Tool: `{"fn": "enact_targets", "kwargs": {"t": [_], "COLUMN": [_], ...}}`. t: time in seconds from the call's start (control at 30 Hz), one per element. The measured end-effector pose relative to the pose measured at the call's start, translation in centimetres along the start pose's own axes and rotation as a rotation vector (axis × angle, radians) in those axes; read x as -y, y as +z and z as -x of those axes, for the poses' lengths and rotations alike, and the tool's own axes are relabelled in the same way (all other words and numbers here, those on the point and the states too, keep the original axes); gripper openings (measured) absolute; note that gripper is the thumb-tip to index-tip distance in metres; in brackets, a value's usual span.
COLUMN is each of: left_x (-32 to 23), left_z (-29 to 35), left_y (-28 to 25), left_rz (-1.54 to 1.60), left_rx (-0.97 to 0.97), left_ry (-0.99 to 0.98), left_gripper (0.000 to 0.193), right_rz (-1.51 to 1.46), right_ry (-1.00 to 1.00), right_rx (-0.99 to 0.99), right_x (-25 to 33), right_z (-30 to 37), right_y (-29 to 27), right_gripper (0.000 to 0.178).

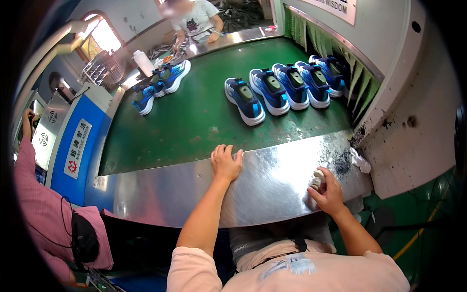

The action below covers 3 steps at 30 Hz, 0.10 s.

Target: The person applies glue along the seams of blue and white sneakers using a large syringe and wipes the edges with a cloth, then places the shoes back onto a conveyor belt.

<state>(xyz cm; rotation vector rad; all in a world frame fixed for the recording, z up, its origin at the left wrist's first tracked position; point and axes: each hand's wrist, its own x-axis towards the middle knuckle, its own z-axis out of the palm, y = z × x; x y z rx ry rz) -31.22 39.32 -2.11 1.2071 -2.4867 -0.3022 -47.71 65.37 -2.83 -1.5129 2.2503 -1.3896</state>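
My left hand (226, 163) lies palm down on the near metal ledge (185, 187), its fingers reaching over the edge onto the green conveyor belt (189, 117). It holds nothing. Farther right, my right hand (331, 194) pinches a small off-white lump (318, 176) just over the ledge; its kind is too small to make out. Beyond my hands a blue running shoe (243, 101) with a white sole stands on the belt. Several matching shoes (291, 86) line up to its right, the farthest by the green strip curtain (350, 63).
More blue shoes (165, 80) stand at the belt's far left, near a white bottle (143, 63). A crumpled white scrap (360, 160) and black residue lie by the machine housing (408, 117). One person (194, 22) works across the belt; another in pink (48, 194) stands left.
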Motion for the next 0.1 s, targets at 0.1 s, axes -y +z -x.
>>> {"fn": "enact_targets", "kwargs": {"t": [0.1], "left_x": [0.1], "left_z": [-0.43], "left_y": [-0.68], "left_rz": [-0.013], "left_rx": [-0.005], "left_ry": [-0.013], "left_gripper": [0.039], "right_rz": [0.05], "right_ry": [-0.007], "right_rx": [0.004], "right_x": [0.32], "right_z": [0.76], "right_y": [-0.17], "right_gripper": [0.052]}}
